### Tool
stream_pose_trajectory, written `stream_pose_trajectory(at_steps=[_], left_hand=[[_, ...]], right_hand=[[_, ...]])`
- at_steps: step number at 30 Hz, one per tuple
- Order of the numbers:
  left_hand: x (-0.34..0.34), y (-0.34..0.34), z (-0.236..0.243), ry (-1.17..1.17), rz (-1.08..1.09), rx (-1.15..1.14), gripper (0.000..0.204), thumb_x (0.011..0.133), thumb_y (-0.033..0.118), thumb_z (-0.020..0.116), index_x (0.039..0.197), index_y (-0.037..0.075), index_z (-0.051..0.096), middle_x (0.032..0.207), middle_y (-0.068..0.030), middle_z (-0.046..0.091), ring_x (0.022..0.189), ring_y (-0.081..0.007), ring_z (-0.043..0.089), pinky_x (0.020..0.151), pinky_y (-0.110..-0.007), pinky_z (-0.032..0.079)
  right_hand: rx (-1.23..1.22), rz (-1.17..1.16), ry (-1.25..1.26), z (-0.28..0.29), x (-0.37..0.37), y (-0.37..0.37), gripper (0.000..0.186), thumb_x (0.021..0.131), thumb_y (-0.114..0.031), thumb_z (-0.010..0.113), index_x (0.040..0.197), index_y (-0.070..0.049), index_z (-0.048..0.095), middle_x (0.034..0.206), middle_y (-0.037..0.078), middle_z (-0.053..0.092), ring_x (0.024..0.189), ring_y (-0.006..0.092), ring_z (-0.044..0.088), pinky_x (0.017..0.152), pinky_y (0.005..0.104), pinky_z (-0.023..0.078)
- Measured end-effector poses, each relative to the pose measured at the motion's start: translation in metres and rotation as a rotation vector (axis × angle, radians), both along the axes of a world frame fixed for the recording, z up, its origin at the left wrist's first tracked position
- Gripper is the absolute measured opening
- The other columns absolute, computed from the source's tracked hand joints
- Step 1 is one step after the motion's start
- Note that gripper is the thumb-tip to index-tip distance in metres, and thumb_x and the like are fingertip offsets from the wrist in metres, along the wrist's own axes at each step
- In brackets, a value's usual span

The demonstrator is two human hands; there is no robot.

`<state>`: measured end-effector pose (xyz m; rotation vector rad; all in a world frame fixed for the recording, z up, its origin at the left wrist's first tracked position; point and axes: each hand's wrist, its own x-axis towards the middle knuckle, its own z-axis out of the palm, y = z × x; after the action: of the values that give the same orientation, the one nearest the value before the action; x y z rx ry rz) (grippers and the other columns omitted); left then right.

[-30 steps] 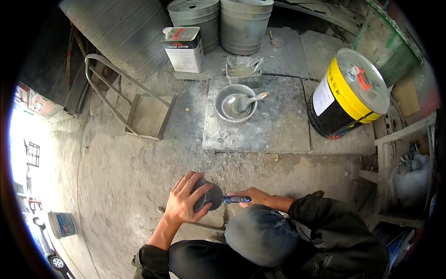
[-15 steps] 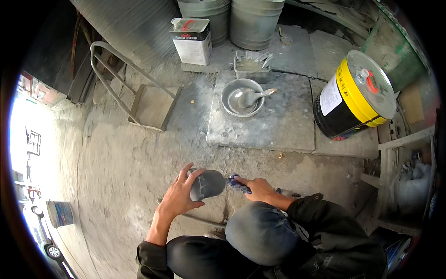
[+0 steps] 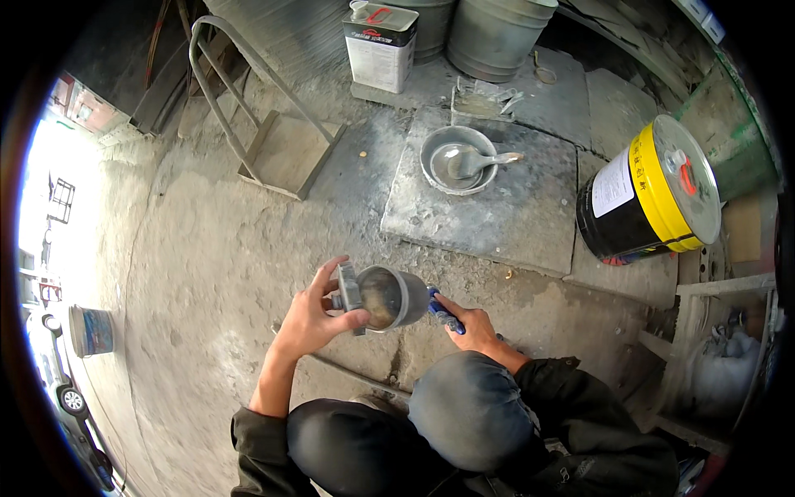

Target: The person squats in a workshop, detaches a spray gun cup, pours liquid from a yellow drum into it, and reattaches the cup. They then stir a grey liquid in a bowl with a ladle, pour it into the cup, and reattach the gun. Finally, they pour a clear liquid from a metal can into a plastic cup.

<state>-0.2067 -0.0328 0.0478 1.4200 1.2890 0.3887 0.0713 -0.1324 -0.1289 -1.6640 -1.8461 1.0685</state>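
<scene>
My left hand [image 3: 308, 321] grips a grey lid [image 3: 349, 290] by its edge, thumb on the near side and fingers on the far side. Right beside the lid, the open mouth of a translucent grey cup [image 3: 411, 296] faces left, with dark and brownish residue inside. That cup is attached to a spray gun [image 3: 447, 313] with blue parts, and my right hand [image 3: 472, 331] is closed around it. The gun is partly hidden by the hand. Farther off, a grey bowl [image 3: 428, 170] on the stone slab holds a ladle [image 3: 476, 164] with a pale-tipped handle.
A yellow and black drum [image 3: 662, 199] stands at the right, near a wooden frame [image 3: 683, 331]. Behind the bowl are a rectangular tray [image 3: 480, 106], a metal can [image 3: 379, 54] and grey barrels [image 3: 501, 37]. A handled metal dustpan [image 3: 286, 157] lies at the left; a bucket [image 3: 89, 331] is farther left.
The lid has come away from the cup in my left hand, so the cup's inside now shows. The view has shifted, moving the surroundings in the picture.
</scene>
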Motion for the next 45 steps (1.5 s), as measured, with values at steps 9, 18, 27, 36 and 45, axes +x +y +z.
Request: stream_pose_trajectory(at_steps=[9, 18, 27, 36, 45], left_hand=[[-0.032, 0.001, -0.019, -0.614, 0.077, -0.015, 0.119, 0.056, 0.028, 0.092, 0.148, 0.004, 0.021, 0.134, -0.0136, 0.048, 0.122, -0.0238, 0.048, 0.105, -0.036, 0.037], [-0.070, 0.019, -0.080, 0.101, 0.207, 0.006, 0.108, 0.056, 0.025, 0.091, 0.145, 0.013, 0.031, 0.133, -0.0208, 0.050, 0.123, -0.0286, 0.050, 0.100, -0.040, 0.043], [-0.132, -0.020, -0.136, -0.122, 0.673, 0.064, 0.098, 0.066, 0.020, 0.083, 0.146, 0.011, 0.026, 0.128, -0.0208, 0.049, 0.108, -0.0300, 0.056, 0.086, -0.037, 0.051], [-0.151, -0.052, -0.111, -0.389, 0.650, 0.192, 0.095, 0.069, 0.019, 0.081, 0.146, 0.011, 0.024, 0.124, -0.0163, 0.048, 0.102, -0.0271, 0.057, 0.083, -0.037, 0.051], [-0.137, -0.056, -0.086, -0.328, 0.665, 0.310, 0.085, 0.074, 0.026, 0.075, 0.144, 0.011, 0.029, 0.111, -0.0075, 0.054, 0.096, -0.0212, 0.056, 0.082, -0.035, 0.048]], right_hand=[[-0.027, -0.024, 0.166, 0.007, 0.009, -0.001, 0.061, 0.079, -0.009, 0.062, 0.138, -0.017, 0.046, 0.110, 0.021, 0.063, 0.095, 0.0382, 0.063, 0.076, 0.0390, 0.053], [-0.108, -0.166, 0.187, 0.017, 0.009, -0.008, 0.051, 0.083, -0.011, 0.064, 0.132, -0.011, 0.053, 0.111, 0.022, 0.064, 0.099, 0.0312, 0.066, 0.079, 0.0329, 0.052], [-0.093, -0.289, 0.242, 0.057, 0.054, 0.033, 0.055, 0.082, -0.016, 0.071, 0.133, -0.003, 0.052, 0.105, 0.011, 0.068, 0.090, 0.0149, 0.064, 0.083, 0.0280, 0.049], [0.163, -0.539, 0.444, 0.188, 0.126, 0.147, 0.061, 0.077, 0.002, 0.064, 0.136, -0.001, 0.048, 0.073, 0.006, 0.063, 0.051, 0.0077, 0.050, 0.045, 0.0235, 0.040], [0.314, -0.845, 0.327, 0.259, 0.226, 0.277, 0.065, 0.070, 0.005, 0.065, 0.132, -0.008, 0.055, 0.071, 0.004, 0.061, 0.053, 0.0091, 0.052, 0.040, 0.0252, 0.038]])
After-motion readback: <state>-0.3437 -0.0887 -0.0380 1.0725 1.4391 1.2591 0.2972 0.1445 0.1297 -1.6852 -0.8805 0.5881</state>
